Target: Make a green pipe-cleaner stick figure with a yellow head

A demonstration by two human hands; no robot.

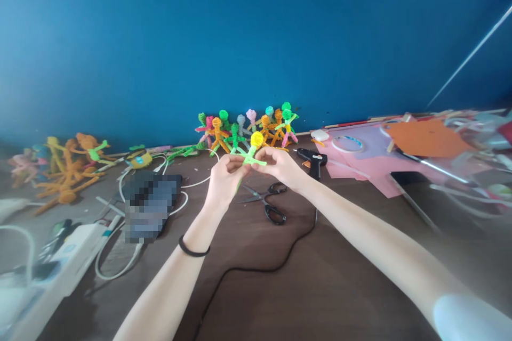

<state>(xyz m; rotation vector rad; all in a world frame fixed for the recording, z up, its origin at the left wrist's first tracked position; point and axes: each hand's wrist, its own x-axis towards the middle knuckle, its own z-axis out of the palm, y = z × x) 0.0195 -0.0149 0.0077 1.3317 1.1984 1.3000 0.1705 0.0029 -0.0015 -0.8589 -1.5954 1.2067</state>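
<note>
Both hands hold up a small pipe-cleaner figure (253,153) with a yellow head and light green body, above a dark brown table (320,277). My left hand (224,178) pinches the figure's left arm and lower body. My right hand (279,164) pinches its right arm. Both hands' fingers are closed on it. A black band sits on my left wrist.
A row of finished pipe-cleaner figures (248,128) leans against the blue wall. Orange figures (68,170) lie at far left. Black scissors (268,202), a black glue gun (314,160) with its cord, pink and orange sheets (400,149), tape rolls and white cables also lie around.
</note>
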